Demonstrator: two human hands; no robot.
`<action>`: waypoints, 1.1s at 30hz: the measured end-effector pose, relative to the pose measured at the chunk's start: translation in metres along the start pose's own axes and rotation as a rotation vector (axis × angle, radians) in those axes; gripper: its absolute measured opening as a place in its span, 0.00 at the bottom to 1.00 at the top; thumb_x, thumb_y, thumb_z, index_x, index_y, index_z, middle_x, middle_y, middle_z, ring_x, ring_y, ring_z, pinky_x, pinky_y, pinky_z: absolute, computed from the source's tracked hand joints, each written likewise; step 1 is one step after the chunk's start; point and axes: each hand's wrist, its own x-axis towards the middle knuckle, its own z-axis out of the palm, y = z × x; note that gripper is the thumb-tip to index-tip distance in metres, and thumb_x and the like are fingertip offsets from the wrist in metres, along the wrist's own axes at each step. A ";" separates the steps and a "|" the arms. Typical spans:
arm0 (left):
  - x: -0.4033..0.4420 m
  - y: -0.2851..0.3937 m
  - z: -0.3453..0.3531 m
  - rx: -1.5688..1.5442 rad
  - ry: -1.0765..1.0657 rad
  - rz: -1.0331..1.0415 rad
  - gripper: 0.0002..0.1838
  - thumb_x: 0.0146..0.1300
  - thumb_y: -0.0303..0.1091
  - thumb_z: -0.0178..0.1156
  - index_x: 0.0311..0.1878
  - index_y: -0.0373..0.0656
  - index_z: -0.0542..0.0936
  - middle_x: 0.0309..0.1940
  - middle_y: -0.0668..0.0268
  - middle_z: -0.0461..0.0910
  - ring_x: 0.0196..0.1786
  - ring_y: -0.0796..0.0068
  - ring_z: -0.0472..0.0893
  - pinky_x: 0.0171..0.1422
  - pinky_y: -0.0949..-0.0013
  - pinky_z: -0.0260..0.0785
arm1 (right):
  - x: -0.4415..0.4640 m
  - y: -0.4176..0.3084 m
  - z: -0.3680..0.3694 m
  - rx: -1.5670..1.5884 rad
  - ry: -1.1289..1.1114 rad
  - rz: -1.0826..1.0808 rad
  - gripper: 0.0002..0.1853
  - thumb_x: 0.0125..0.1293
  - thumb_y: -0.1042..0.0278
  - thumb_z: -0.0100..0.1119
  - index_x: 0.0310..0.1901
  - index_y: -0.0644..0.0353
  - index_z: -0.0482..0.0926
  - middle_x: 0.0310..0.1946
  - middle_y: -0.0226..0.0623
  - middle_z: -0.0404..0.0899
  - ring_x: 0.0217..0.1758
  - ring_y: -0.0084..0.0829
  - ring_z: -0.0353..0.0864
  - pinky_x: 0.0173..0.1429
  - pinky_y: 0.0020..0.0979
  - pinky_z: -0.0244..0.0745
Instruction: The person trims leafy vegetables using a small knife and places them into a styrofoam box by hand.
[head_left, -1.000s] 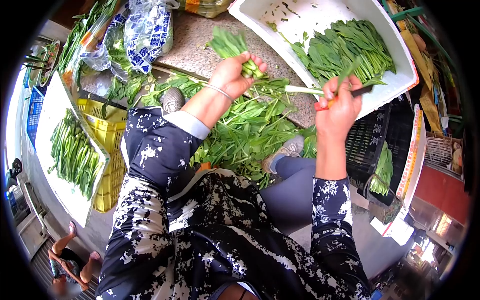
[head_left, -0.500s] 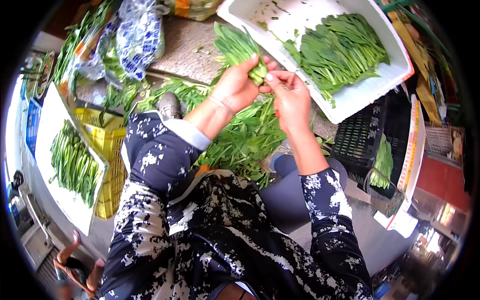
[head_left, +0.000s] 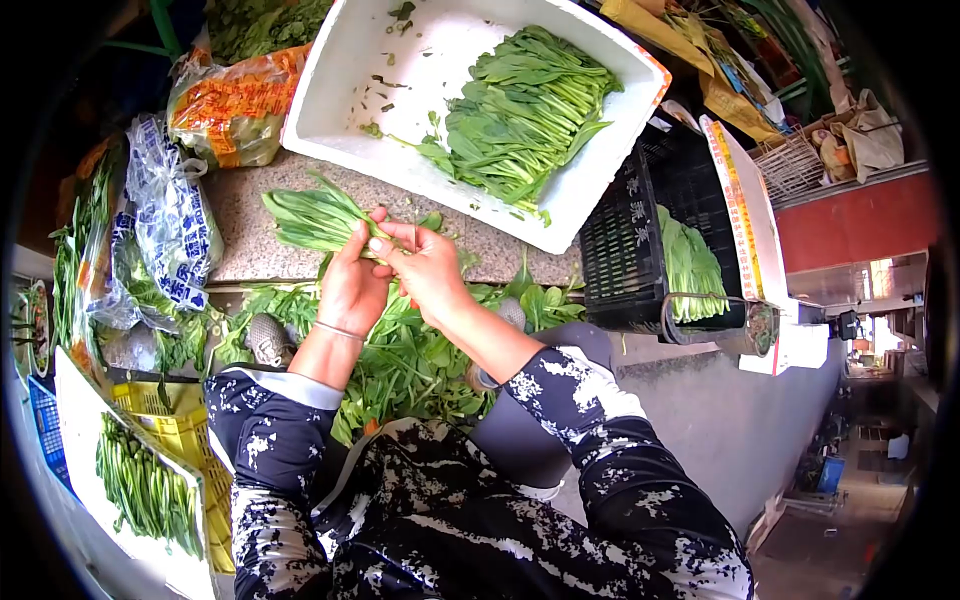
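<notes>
Seemingly tidying the leafy bunch (head_left: 315,222) upper-left of centre, gripped by curled left hand (head_left: 352,288) and pinching right hand (head_left: 428,273), next likely needing steadiness.

The bunch (head_left: 318,218) is green, with long, flat leaves and paler stems. Its leaves fan out to the left, and its stems point right and a little down. The left hand (head_left: 355,284) holds it by the stems, and the right hand's (head_left: 430,266) fingers are there too. The bunch is over the stone (head_left: 245,262), near the white box (head_left: 430,70). The stem ends seem to be tucked in the fingers, but it is hard to see.
</notes>
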 end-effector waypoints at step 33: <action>-0.037 0.021 0.014 1.453 -0.039 0.536 0.16 0.50 0.32 0.64 0.42 0.40 0.73 0.25 0.68 0.74 0.28 0.82 0.72 0.34 0.76 0.67 | -0.025 -0.033 -0.041 -0.322 -0.241 -0.137 0.23 0.64 0.55 0.51 0.54 0.64 0.70 0.34 0.29 0.75 0.38 0.16 0.70 0.44 0.19 0.65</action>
